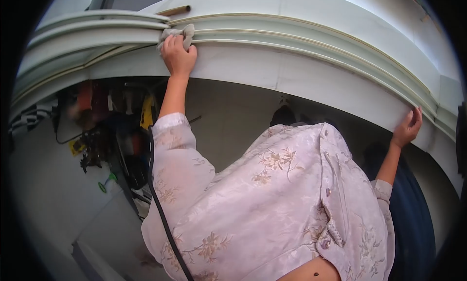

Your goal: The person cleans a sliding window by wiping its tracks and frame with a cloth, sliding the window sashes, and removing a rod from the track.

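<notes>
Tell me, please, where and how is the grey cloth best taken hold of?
Probably by the bunched middle of the grey cloth, coming from the body side with fingers laid over it, much as the left hand holds it now. It is soft and crumpled, shows no handle, and its loose folds stick out past the fingers.

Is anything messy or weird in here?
Yes, the heap on the left, below the ledge, looks messy: its things lie jumbled together. A brown rod pokes out just beyond the cloth in the left hand, which seems a bit odd. I see no spill.
</notes>
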The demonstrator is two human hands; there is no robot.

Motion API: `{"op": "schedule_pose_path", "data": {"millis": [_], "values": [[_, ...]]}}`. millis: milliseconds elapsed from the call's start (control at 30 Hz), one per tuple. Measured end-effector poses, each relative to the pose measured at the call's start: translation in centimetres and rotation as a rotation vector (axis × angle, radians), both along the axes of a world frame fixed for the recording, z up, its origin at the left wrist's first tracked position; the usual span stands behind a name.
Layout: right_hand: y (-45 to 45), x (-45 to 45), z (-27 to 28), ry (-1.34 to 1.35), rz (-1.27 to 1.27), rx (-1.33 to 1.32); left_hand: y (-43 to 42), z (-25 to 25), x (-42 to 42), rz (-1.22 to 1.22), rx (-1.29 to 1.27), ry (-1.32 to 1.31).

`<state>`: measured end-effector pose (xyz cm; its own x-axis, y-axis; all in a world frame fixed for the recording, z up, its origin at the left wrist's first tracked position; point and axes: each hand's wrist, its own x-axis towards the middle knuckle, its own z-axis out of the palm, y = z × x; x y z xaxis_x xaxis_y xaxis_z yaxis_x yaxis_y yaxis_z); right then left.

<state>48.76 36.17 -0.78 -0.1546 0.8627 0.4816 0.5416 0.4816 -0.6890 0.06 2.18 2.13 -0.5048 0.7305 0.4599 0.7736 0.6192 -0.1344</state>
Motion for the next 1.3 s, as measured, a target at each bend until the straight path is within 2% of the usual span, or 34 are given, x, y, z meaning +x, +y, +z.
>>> {"op": "schedule_pose_path", "data": {"millis": [100,200,300,367,467,533,600,667,733,900,967,1067,1133,1200,1233,1300], "values": [[-0.2,0.0,0.1,0.001,-0.004,0.001,2.8,0.7,4.2,-0.097,0.033,-0.127],[0.1,0.7,-0.1,-0.046,-0.060,0.074,10.1,2.4,11.9,-0.375,-0.021,-0.327],[-0.4,0.3,0.7,-0.180,-0.160,0.221,17.7,2.3,19.2,-0.730,0.107,-0.473],[-1.1,-1.0,0.0,-0.116,-0.187,0.281,20.5,2.7,23.1,-0.824,0.018,-0.572],[-1.8,-1.7,-1.1,-0.018,-0.246,0.294,26.2,1.9,28.2,-1.002,-0.075,-0.588],[-2.7,-2.9,-1.1,0.000,-0.245,0.306,29.2,1.5,30.4,-1.097,-0.090,-0.600],[-2.8,-2.9,-1.4,0.073,-0.224,0.320,33.4,0.8,34.3,-1.179,0.013,-0.712],[-2.7,-2.7,-1.4,0.093,-0.217,0.315,37.5,0.5,38.1,-1.185,-0.061,-0.720],[-2.8,-2.7,-1.2,0.057,-0.250,0.330,40.4,-0.3,40.9,-1.263,0.019,-0.679],[-3.2,-2.2,-1.2,0.069,-0.208,0.325,42.8,0.3,42.0,-1.276,-0.088,-0.530],[-2.5,-2.1,-1.1,0.100,-0.224,0.323,42.6,1.0,41.7,-1.266,-0.182,-0.498],[-2.0,-1.0,-0.5,0.250,-0.301,0.268,39.9,0.9,39.5,-1.190,-0.117,-0.455],[-0.9,1.1,-0.1,0.238,-0.351,0.266,36.6,1.3,36.2,-1.113,-0.166,-0.581],[1.3,2.4,-0.1,0.111,-0.463,0.179,34.0,1.6,33.7,-1.105,-0.173,-0.586],[2.3,2.2,-0.5,0.114,-0.443,0.161,33.1,1.5,32.5,-1.105,-0.191,-0.584],[3.5,1.1,-1.4,-0.147,-0.482,0.082,33.0,0.5,32.6,-1.075,-0.126,-0.600]]}}
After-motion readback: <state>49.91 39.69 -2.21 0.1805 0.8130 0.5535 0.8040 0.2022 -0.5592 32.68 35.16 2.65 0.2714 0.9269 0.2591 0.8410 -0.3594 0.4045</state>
